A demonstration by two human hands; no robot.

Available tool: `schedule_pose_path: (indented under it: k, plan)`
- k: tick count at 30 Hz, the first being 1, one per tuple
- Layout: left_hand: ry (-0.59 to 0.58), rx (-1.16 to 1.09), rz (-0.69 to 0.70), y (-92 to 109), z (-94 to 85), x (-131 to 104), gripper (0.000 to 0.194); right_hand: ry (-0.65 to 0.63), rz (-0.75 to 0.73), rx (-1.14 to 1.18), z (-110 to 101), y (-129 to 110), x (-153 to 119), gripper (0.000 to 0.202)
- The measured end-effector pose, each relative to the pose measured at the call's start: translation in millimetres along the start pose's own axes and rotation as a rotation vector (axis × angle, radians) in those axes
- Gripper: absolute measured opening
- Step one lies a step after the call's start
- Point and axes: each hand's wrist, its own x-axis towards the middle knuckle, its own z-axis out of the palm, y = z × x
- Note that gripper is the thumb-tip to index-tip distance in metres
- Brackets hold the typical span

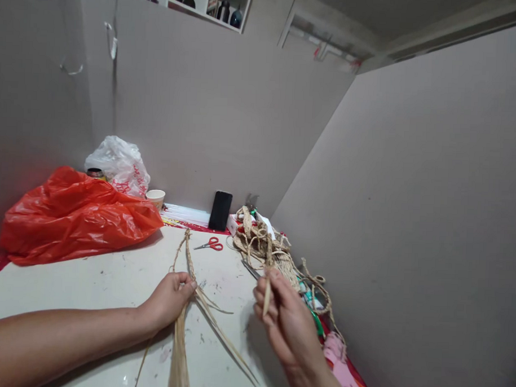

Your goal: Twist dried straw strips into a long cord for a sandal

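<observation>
My left hand [169, 300] pinches a braid of tan straw fibre [190, 258] over the white tabletop [123, 287]. The braid's far end lies beyond the fingers, and loose strands [180, 349] fan out below them toward me and to the right. My right hand [281, 318], raised at the right, has its fingers closed around a short pale strip of fibre [267, 297]. Just behind that hand a dark pointed metal tool [251, 269] shows partly; whether the hand touches it is unclear. Small red-handled scissors [214, 244] lie beyond the braid.
A red plastic bag [83, 215], a white bag [119, 163] and a paper cup [155, 198] stand at the back left. A black phone [220, 211] leans at the wall. Braided cords [256, 238] are heaped at the back right, with pink cloth [339, 360] nearer.
</observation>
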Motion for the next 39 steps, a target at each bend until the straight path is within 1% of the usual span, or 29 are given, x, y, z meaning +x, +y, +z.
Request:
schedule_pose_path:
  k: [2, 4, 6, 9, 11, 13, 15, 17, 19, 21, 23, 26, 30, 33, 39]
  plan:
    - [-0.003, -0.007, -0.005, 0, -0.1, -1, 0.039, 0.027, -0.101, -0.045, -7, -13, 2, 0.031]
    - [0.001, -0.005, -0.010, 0, -0.3, -1, 0.040, -0.001, -0.120, -0.121, -10, -19, 1, 0.028]
    - [0.005, 0.003, -0.003, -1, -0.3, -1, 0.039, -0.092, -0.048, -0.199, -9, -16, -2, 0.026]
    - [0.013, 0.007, 0.025, -2, -0.2, -1, 0.038, -0.253, 0.093, -0.286, -4, -5, -7, 0.027]
    - [0.016, 0.007, 0.032, -3, 0.2, -1, 0.037, -0.318, 0.139, -0.340, 0, 7, -10, 0.029]
    - [0.008, 0.007, 0.035, -3, 0.7, -1, 0.035, -0.350, 0.171, -0.403, 5, 20, -14, 0.029]
    - [0.010, 0.014, 0.047, -2, 1.0, -1, 0.033, -0.363, 0.205, -0.506, 11, 35, -20, 0.025]
    - [0.019, 0.028, 0.068, -1, 1.3, -2, 0.030, -0.360, 0.199, -0.666, 17, 50, -25, 0.018]
    - [0.027, 0.038, 0.087, -1, 1.5, -1, 0.029, -0.357, 0.133, -0.835, 23, 62, -30, 0.013]
    - [0.027, 0.042, 0.096, -1, 1.9, -1, 0.028, -0.368, 0.070, -0.939, 27, 71, -32, 0.014]
    - [0.028, 0.042, 0.097, -2, 2.3, -1, 0.027, -0.378, 0.046, -0.974, 29, 77, -32, 0.016]
    - [0.029, 0.040, 0.095, -1, 2.4, -2, 0.027, -0.386, 0.044, -0.948, 28, 80, -30, 0.021]
    - [0.036, 0.021, 0.100, 2, 1.9, -3, 0.031, -0.339, 0.039, -0.871, 25, 77, -28, 0.025]
    - [0.044, 0.014, 0.101, 0, 1.8, -2, 0.032, -0.321, 0.012, -0.867, 21, 77, -27, 0.027]
    - [0.027, 0.044, 0.085, -7, 1.6, 1, 0.027, -0.383, -0.107, -1.050, 17, 82, -27, 0.030]
